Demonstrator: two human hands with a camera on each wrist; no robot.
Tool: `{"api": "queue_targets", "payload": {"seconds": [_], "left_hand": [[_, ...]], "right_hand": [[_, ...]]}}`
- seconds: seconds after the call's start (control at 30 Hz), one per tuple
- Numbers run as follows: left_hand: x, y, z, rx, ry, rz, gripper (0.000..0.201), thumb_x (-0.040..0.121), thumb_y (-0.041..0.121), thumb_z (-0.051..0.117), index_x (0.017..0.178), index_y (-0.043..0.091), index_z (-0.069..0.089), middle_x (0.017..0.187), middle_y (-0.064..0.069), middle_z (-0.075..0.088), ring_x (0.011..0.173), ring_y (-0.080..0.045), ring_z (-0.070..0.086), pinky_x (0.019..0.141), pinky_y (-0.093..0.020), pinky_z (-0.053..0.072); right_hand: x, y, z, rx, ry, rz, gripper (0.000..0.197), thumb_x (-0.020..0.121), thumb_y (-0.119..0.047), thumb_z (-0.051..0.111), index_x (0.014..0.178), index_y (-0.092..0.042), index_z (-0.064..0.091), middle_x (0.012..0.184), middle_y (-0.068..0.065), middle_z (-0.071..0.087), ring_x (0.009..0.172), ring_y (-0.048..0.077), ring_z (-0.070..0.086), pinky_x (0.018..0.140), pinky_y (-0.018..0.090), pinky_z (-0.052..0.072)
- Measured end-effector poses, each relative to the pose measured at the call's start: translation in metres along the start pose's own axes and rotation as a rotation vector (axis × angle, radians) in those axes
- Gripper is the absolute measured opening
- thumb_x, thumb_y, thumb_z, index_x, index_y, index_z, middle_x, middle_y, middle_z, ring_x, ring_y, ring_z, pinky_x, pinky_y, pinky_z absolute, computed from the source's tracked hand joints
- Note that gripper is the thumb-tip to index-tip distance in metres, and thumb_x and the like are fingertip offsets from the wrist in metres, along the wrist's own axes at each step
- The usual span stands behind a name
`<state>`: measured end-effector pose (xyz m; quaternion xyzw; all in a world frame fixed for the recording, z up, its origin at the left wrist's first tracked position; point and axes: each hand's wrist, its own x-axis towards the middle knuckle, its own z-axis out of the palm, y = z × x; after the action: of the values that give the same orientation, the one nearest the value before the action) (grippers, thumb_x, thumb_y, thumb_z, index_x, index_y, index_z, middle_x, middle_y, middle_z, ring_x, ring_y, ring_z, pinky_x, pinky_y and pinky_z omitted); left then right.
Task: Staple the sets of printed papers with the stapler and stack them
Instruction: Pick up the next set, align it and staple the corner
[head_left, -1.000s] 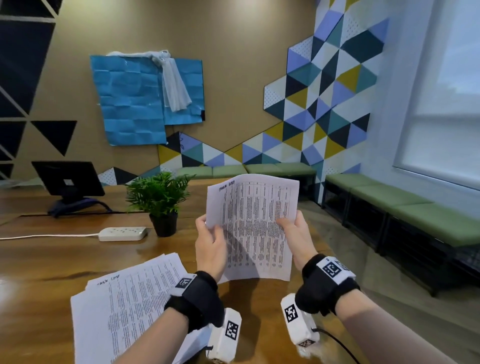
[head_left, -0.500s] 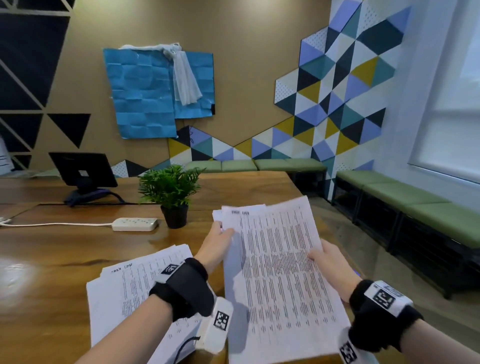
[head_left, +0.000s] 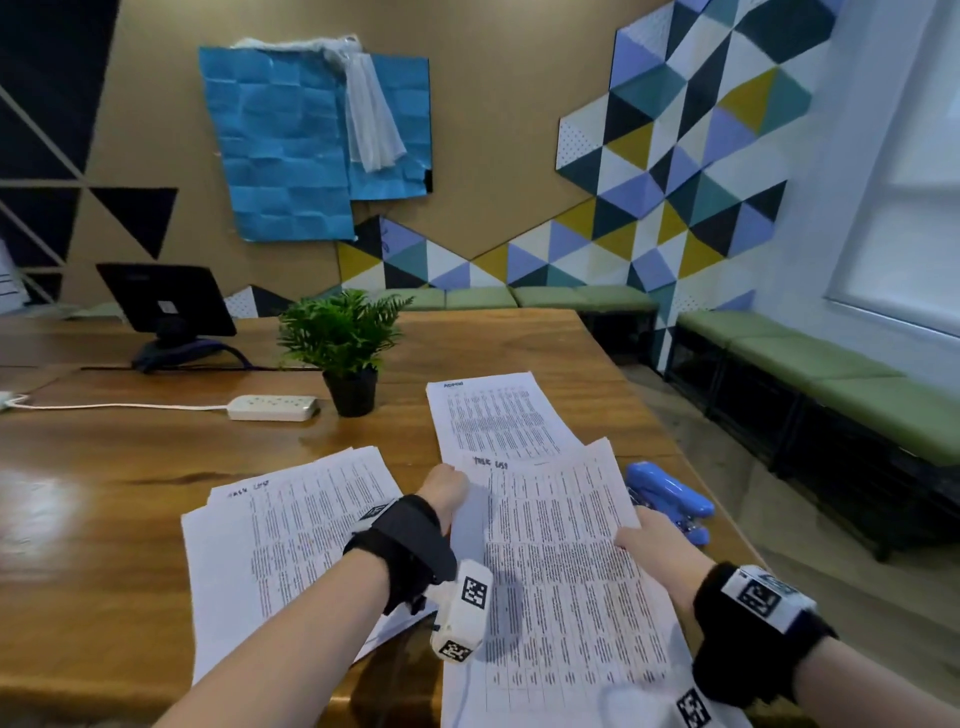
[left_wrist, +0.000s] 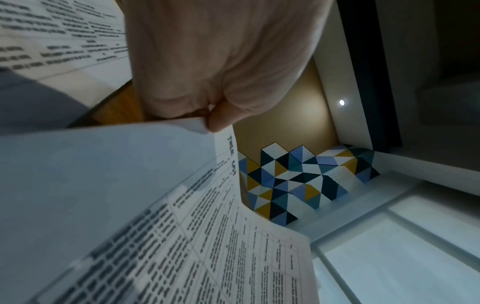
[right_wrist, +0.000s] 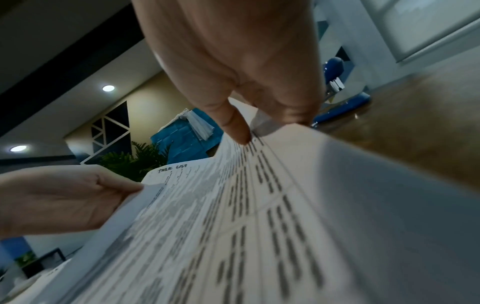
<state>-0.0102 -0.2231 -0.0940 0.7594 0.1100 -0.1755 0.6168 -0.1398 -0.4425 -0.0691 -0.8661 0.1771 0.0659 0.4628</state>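
Observation:
I hold a set of printed papers (head_left: 561, 561) low over the wooden table (head_left: 93, 499), headed "Task List". My left hand (head_left: 447, 491) pinches its upper left corner (left_wrist: 200, 125); my right hand (head_left: 641, 543) pinches its right edge (right_wrist: 259, 139), thumb on top. Another printed sheet (head_left: 493, 415) lies flat on the table just beyond the held set. A loose pile of printed papers (head_left: 291, 540) lies to the left under my left forearm. The blue stapler (head_left: 670, 499) sits on the table right of the held set, beside my right hand.
A potted plant (head_left: 345, 353) and a white power strip (head_left: 272, 408) with its cord stand beyond the papers. A dark monitor (head_left: 166, 306) is at the far left. The table's right edge runs close past the stapler; green benches (head_left: 831, 384) line the walls.
The held set has come down from upright in front of me to nearly flat over the table. My view has tilted down, and the stapler and the far sheet now show.

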Motion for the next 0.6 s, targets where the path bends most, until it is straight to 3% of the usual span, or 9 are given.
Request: {"api": "queue_targets", "payload": {"seconds": [0.07,0.1,0.17,0.27,0.33,0.4,0.47,0.6], "left_hand": [[0.006,-0.004,0.002,0.033,0.019,0.012,0.041,0.094,0.001,0.034,0.133,-0.007,0.044,0.136,-0.022,0.051,0.123,-0.039,0.052,0.098,-0.034,0.041],[0.009,-0.006,0.002,0.026,0.028,0.016,0.043,0.094,0.001,0.035,0.135,-0.006,0.043,0.136,-0.022,0.051,0.124,-0.040,0.052,0.096,-0.034,0.043],[-0.001,-0.001,0.001,0.033,0.044,0.020,0.044,0.093,0.001,0.037,0.137,-0.004,0.042,0.136,-0.020,0.051,0.123,-0.038,0.052,0.095,-0.034,0.045],[-0.009,0.002,0.000,0.004,0.038,0.051,0.040,0.094,-0.001,0.037,0.133,-0.002,0.043,0.133,-0.015,0.053,0.120,-0.035,0.053,0.103,-0.039,0.042],[-0.019,0.004,-0.001,-0.014,0.034,0.069,0.038,0.095,0.000,0.036,0.132,0.000,0.043,0.132,-0.014,0.053,0.120,-0.034,0.052,0.103,-0.041,0.042],[-0.025,0.003,0.000,-0.014,0.040,0.090,0.033,0.095,0.000,0.036,0.127,0.003,0.046,0.129,-0.013,0.054,0.118,-0.033,0.053,0.104,-0.042,0.042],[-0.029,0.002,0.000,-0.008,0.054,0.108,0.032,0.096,0.001,0.035,0.126,0.003,0.047,0.128,-0.013,0.055,0.117,-0.032,0.053,0.104,-0.042,0.042],[-0.035,0.002,-0.001,0.020,0.082,0.134,0.043,0.098,0.003,0.030,0.140,0.003,0.038,0.140,-0.012,0.046,0.126,-0.030,0.046,0.109,-0.041,0.039]], "right_hand": [[-0.005,-0.010,-0.010,-0.154,0.020,-0.018,0.009,0.092,-0.012,0.052,0.096,-0.008,0.059,0.084,0.000,0.061,0.081,0.017,0.060,0.067,0.024,0.045],[-0.007,-0.018,-0.019,-0.211,0.065,-0.033,0.006,0.092,-0.014,0.053,0.091,-0.010,0.057,0.083,0.001,0.060,0.083,0.020,0.061,0.066,0.023,0.042],[-0.002,-0.028,-0.043,-0.361,0.195,-0.041,0.020,0.092,-0.024,0.054,0.105,-0.010,0.057,0.104,0.008,0.061,0.101,0.027,0.060,0.077,0.025,0.042],[0.011,-0.034,-0.073,-0.689,0.358,0.008,0.048,0.091,-0.039,0.049,0.130,-0.012,0.043,0.136,0.016,0.041,0.124,0.033,0.042,0.099,0.040,0.040],[0.024,-0.029,-0.079,-0.840,0.330,0.108,0.062,0.089,-0.052,0.049,0.135,-0.012,0.040,0.143,0.016,0.035,0.133,0.034,0.034,0.105,0.045,0.035],[0.036,-0.022,-0.072,-0.844,0.230,0.158,0.074,0.087,-0.060,0.049,0.139,-0.010,0.037,0.144,0.017,0.036,0.132,0.034,0.038,0.106,0.041,0.036],[0.048,-0.014,-0.060,-0.796,0.173,0.149,0.070,0.090,-0.055,0.049,0.140,-0.007,0.036,0.142,0.018,0.040,0.126,0.034,0.046,0.103,0.037,0.041],[0.056,-0.014,-0.051,-0.736,0.226,0.159,0.045,0.096,-0.028,0.048,0.131,-0.001,0.042,0.136,0.019,0.047,0.122,0.033,0.052,0.095,0.034,0.045]]}}
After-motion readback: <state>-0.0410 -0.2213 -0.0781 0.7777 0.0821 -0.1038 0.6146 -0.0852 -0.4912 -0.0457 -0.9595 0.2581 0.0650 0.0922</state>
